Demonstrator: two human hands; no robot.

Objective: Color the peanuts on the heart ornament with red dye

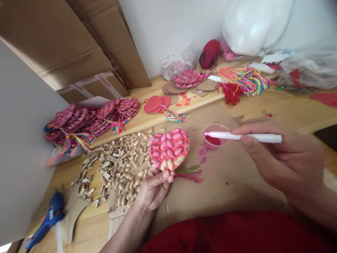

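My left hand (155, 186) pinches the lower tip of a red heart (169, 149) covered in rows of peanut shells. Most shells on it are painted pink; a few along the bottom edge are bare tan. A tassel (189, 175) of green and pink threads hangs off to the right of its tip. Between the thumb and fingers of my right hand (279, 158) is a white pen-shaped brush (258, 137). Its pink tip is over a small clear cup (216, 144) of magenta paint; whether it touches the paint I cannot tell.
Loose peanut shells (126, 165) cover cardboard at the left, with a blue glue gun (48, 218) nearer me. Finished pink hearts (92, 119) with tassels are stacked behind. Along the back lie red heart cutouts (153, 104), colourful threads (250, 80) and yarn (210, 54). Magenta drips spot the cardboard (210, 189).
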